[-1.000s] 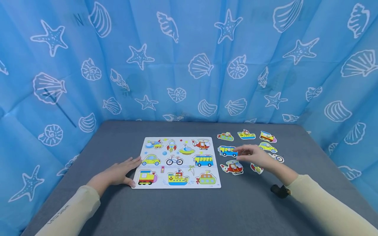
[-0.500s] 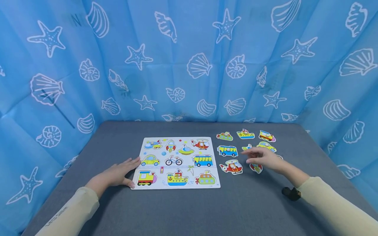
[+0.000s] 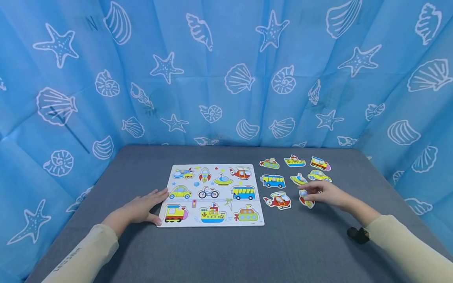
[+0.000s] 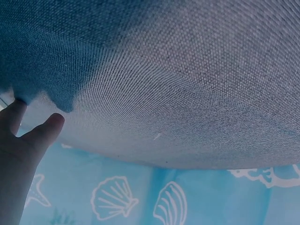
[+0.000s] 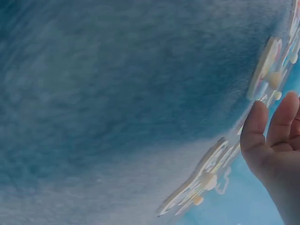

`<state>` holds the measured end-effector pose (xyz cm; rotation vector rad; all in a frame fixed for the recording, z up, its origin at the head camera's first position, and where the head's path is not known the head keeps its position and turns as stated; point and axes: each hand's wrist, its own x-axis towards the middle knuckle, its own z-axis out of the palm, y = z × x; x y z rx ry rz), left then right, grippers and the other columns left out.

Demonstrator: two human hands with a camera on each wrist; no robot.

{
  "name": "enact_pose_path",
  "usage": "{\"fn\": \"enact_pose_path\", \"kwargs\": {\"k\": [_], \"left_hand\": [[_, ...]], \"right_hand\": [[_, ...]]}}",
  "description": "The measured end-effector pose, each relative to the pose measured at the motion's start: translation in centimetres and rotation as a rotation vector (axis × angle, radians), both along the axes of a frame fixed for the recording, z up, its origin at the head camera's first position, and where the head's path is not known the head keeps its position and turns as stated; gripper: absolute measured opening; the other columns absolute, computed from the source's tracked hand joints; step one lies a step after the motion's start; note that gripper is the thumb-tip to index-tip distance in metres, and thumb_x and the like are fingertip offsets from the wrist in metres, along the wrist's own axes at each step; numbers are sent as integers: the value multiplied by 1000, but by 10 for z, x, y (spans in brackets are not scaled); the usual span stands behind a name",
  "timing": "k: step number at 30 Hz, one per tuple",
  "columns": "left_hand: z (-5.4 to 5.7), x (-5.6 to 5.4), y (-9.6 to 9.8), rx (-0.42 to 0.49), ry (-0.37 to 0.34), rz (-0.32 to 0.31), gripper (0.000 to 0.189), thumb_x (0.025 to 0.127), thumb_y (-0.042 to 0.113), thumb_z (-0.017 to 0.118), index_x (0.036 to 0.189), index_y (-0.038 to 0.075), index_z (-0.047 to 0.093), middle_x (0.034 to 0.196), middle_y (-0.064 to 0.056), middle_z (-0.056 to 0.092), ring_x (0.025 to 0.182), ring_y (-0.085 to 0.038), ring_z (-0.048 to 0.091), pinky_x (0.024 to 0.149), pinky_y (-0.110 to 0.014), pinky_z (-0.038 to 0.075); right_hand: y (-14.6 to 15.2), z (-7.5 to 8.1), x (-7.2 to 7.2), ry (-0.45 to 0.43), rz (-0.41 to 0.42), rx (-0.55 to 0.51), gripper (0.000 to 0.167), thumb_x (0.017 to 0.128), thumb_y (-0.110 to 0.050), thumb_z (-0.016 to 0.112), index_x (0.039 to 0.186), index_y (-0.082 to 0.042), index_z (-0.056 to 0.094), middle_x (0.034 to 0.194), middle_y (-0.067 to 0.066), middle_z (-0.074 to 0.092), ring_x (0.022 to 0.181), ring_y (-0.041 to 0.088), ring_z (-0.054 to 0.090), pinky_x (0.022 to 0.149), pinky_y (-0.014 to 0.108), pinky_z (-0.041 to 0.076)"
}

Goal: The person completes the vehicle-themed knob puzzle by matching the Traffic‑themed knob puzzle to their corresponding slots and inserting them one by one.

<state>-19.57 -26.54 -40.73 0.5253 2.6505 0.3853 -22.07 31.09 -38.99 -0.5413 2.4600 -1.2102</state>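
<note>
A white puzzle board (image 3: pixel 194 214) printed with vehicles lies flat on the grey table. My left hand (image 3: pixel 146 206) rests at its left edge, fingers spread, thumb by the near corner. To the right of the board, my right hand (image 3: pixel 330 194) is over the rocket puzzle piece (image 3: pixel 309 204), with bent fingers and thumb apart and partly covering it. The right wrist view has thumb and fingertips (image 5: pixel 291 99) close to a knobbed piece (image 5: pixel 262 70), with a gap between them. Just beyond the hand lies the flying saucer piece (image 3: pixel 298 179).
Around the right hand lie the helicopter piece (image 3: pixel 278 201), bus piece (image 3: pixel 273 181), submarine piece (image 3: pixel 269 163), boat piece (image 3: pixel 294 161), train piece (image 3: pixel 320 163) and car piece (image 3: pixel 319 176). A plane piece (image 3: pixel 183 173) sits in the board. A blue curtain (image 3: pixel 226 110) hangs behind the table.
My right hand has moved from over the bus piece to the right and nearer, now over the rocket piece, uncovering the saucer piece and covering the bicycle piece. My left hand stays put.
</note>
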Motion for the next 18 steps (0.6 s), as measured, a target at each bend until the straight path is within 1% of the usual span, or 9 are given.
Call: {"fn": "enact_pose_path", "kwargs": {"k": [6,10,13,18], "left_hand": [[1,0,1,0,-5,6,105,73,50,78,153,5,27,158,-19,22,143,-46,15,101,-74,17],[2,1,2,0,-10,7,105,73,50,78,153,5,26,158,-19,22,142,-46,15,101,-74,17],[2,1,2,-2,-11,8,105,73,50,78,153,5,26,158,-19,22,142,-46,15,101,-74,17],[2,0,1,-11,-12,8,106,73,49,78,153,5,26,158,-19,21,142,-47,15,101,-74,18]], "right_hand": [[12,-6,-3,-60,2,-34,43,93,-11,65,128,12,54,82,6,53,70,13,50,62,29,47],[18,-9,-5,-97,-4,-35,43,93,-10,65,127,14,54,84,5,54,70,12,50,63,29,47],[21,-12,-8,-137,-17,-29,42,92,-9,66,126,14,55,89,4,57,72,11,51,64,28,48],[20,-14,-14,-167,-32,8,39,91,-8,68,122,12,59,85,4,56,71,12,51,63,28,45]]}}
